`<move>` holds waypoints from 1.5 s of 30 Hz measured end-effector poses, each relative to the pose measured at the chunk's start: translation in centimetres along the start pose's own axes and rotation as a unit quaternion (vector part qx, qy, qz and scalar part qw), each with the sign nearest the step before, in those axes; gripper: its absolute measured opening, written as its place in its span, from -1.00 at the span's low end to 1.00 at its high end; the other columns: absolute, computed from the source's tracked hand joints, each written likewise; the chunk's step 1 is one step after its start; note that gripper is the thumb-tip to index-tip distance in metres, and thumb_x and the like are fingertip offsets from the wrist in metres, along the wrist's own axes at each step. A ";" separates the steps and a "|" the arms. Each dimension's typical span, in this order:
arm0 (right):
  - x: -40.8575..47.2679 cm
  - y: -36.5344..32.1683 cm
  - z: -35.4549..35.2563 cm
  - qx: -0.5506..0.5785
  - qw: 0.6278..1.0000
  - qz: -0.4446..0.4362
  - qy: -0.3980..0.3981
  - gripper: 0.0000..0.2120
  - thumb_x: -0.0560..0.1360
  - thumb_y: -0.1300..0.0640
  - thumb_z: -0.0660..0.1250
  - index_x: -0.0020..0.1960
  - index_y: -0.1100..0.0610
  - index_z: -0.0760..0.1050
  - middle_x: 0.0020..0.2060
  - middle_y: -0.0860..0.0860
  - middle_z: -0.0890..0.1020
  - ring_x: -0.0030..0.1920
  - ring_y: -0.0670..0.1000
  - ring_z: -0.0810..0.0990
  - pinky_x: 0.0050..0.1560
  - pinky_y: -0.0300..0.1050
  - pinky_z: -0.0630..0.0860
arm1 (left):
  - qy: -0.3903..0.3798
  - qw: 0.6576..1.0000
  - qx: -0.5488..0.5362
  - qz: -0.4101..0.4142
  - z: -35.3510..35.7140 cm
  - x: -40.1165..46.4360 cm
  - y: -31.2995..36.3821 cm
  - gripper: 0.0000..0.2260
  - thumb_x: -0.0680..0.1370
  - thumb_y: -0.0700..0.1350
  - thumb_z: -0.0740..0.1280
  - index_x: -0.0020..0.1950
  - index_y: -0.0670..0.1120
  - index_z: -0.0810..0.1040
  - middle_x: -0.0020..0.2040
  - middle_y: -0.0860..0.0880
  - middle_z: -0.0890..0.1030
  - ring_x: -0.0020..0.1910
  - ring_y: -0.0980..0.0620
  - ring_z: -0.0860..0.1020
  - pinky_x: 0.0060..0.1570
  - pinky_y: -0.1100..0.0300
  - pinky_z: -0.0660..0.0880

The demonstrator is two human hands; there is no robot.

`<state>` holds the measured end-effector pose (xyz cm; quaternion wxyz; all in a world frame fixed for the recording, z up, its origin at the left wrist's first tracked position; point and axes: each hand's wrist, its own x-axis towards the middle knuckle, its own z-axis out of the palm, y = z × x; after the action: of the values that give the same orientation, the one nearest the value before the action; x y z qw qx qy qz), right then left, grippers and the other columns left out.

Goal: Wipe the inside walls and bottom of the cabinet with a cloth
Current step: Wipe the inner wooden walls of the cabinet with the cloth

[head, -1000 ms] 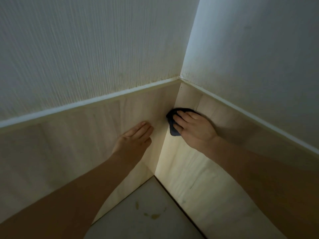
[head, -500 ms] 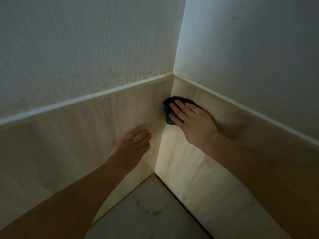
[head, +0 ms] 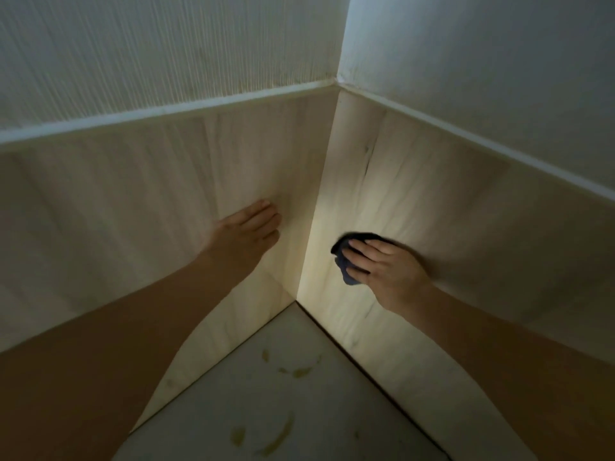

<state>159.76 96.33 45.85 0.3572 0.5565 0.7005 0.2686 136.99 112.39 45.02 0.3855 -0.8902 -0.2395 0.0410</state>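
I look down into a corner of a pale wooden cabinet. My right hand (head: 386,271) presses a dark blue cloth (head: 346,261) flat against the right inside wall (head: 432,194), about halfway down and a little right of the corner seam. Most of the cloth is hidden under my fingers. My left hand (head: 249,231) lies flat with fingers together on the left inside wall (head: 133,201), holding nothing. The grey cabinet bottom (head: 266,394) carries yellowish smears (head: 279,434).
White room walls rise above the cabinet rim (head: 199,108) on both sides. A dark streak (head: 367,161) runs down the right wall near the corner. Both my forearms reach in from the lower edges of the view.
My right hand has slid the cloth down the right wall, away from the upper corner. My left hand stays on the left wall. The view has tilted down a little.
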 end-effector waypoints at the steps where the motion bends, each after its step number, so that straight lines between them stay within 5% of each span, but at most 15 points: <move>1: -0.5 0.3 0.4 0.022 1.000 0.002 0.016 -0.60 0.35 0.02 0.15 0.00 0.09 0.68 0.09 0.05 0.65 0.15 0.09 0.60 0.29 -0.03 0.20 | -0.020 0.999 -0.026 0.006 -0.4 -0.1 0.2 -0.49 0.54 -0.02 -0.11 0.22 0.19 0.57 0.30 0.21 0.49 0.36 0.20 0.37 0.42 0.17 0.01; 5: -1.7 2.4 -1.1 0.033 0.995 0.044 0.085 -0.49 0.40 0.11 -0.02 0.13 0.11 0.62 0.14 0.08 0.63 0.18 0.09 0.57 0.29 -0.01 0.23 | 0.003 0.997 -0.051 0.051 -4.0 -0.8 1.6 -0.70 0.41 -0.03 0.34 0.13 0.02 0.64 0.25 -0.02 0.56 0.30 0.00 0.47 0.40 0.03 0.22; 7: -1.7 3.7 -3.0 0.035 0.993 0.090 0.073 -0.46 0.45 0.09 -0.04 0.34 0.05 0.46 0.32 0.04 0.49 0.35 0.06 0.42 0.39 -0.01 0.18 | 0.020 0.996 -0.070 0.058 -5.5 -1.2 2.8 -0.59 0.57 -0.04 0.20 0.43 0.00 0.36 0.48 -0.06 0.28 0.49 -0.02 0.19 0.48 0.01 -0.04; 10: -4.2 2.9 -1.8 -0.012 0.990 0.112 0.080 -0.47 0.55 0.08 -0.11 0.53 0.03 0.07 0.52 0.06 0.11 0.52 0.05 0.07 0.49 0.00 -0.09 | -0.036 0.987 -0.151 0.052 -7.9 -1.8 5.9 -0.56 0.66 -0.11 -0.03 0.54 -0.05 0.02 0.56 -0.05 -0.03 0.54 -0.04 -0.09 0.45 0.01 -0.30; 14: -10.5 0.0 0.8 0.020 0.994 0.095 0.055 -0.47 0.37 0.03 0.23 0.35 0.05 0.45 0.37 0.06 0.43 0.38 0.04 0.39 0.42 -0.05 0.02 | -0.056 0.962 -0.259 0.070 -10.6 -3.9 12.3 -0.53 0.64 -0.12 0.00 0.55 -0.02 0.00 0.57 -0.02 -0.05 0.54 -0.02 -0.10 0.45 0.04 -0.29; 17: -16.2 -2.7 2.8 0.039 0.997 0.059 0.008 -0.51 0.35 0.11 0.21 0.26 0.16 0.54 0.29 0.12 0.51 0.30 0.11 0.49 0.43 -0.06 -0.05 | -0.069 0.951 -0.293 0.072 -12.7 -5.7 15.8 -0.50 0.63 -0.09 0.07 0.55 -0.02 0.00 0.56 -0.02 -0.05 0.54 -0.01 -0.08 0.46 0.04 -0.26; 20: -19.6 -3.3 3.3 0.056 0.996 0.067 0.028 -0.46 0.41 0.16 -0.02 0.25 0.23 0.53 0.27 0.17 0.52 0.27 0.15 0.51 0.43 -0.03 -0.03 | -0.070 0.946 -0.312 0.063 -14.5 -7.5 17.7 -0.48 0.61 -0.09 0.13 0.54 -0.01 0.03 0.56 -0.02 -0.01 0.53 -0.01 -0.04 0.46 0.04 -0.25; 26: -19.6 1.7 -0.4 0.065 0.983 0.142 0.093 -0.53 0.47 0.22 -0.01 0.23 0.29 0.52 0.23 0.17 0.56 0.24 0.13 0.53 0.32 -0.01 0.25 | -0.063 0.939 -0.338 0.014 -16.9 -7.8 19.2 -0.50 0.60 -0.07 0.14 0.52 0.02 0.06 0.53 0.01 0.05 0.51 0.03 0.02 0.47 0.04 -0.16; 33: -25.5 -2.6 3.0 0.073 0.991 0.107 0.039 -0.47 0.47 0.20 -0.07 0.35 0.31 0.40 0.35 0.24 0.41 0.36 0.18 0.40 0.45 -0.01 0.00 | -0.073 0.930 -0.360 0.009 -16.4 -7.8 21.8 -0.51 0.60 -0.08 0.15 0.51 0.01 0.10 0.52 0.01 0.11 0.50 0.03 0.08 0.48 0.05 -0.08; 45: -8.8 -0.9 1.2 0.086 0.993 0.064 0.042 -0.44 0.39 0.18 -0.04 0.23 0.27 0.54 0.24 0.23 0.53 0.28 0.19 0.49 0.43 -0.04 -0.03 | -0.112 0.914 -0.387 -0.048 -5.7 -6.7 17.0 -0.51 0.60 -0.04 0.14 0.51 0.00 0.08 0.52 -0.01 0.08 0.50 -0.01 0.06 0.48 0.05 -0.09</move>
<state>161.33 87.51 46.18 0.2602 0.6170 0.6983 0.2528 139.25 95.54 36.26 -0.0170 -0.9466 -0.3209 0.0258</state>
